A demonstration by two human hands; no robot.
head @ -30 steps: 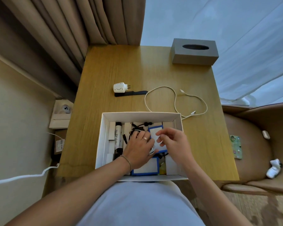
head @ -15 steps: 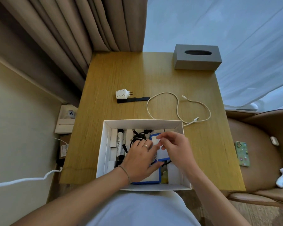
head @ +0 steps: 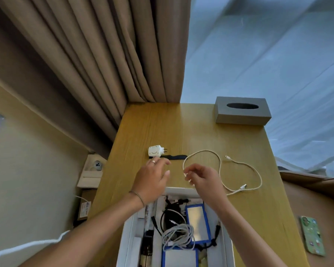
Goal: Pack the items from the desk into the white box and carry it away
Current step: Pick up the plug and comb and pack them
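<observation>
- The white box [head: 130,234] sits at the near edge of the desk [head: 201,135], already holding cables.
- The right hand [head: 202,177] hovers with curled fingers, empty, beside the white cable [head: 220,170]; it should gather the loops first.
- The left hand [head: 152,178], fingers straight, reaches toward the charger [head: 155,150] and the black strap [head: 178,157] at mid-desk.

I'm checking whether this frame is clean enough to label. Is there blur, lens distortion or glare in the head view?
Head view: the hands, left and right, are softened by motion blur; wide-angle distortion bends the desk edges and curtain folds outward; soft daylight through the sheer drape, no harsh glare; the white cable stays fairly sharp.
</observation>
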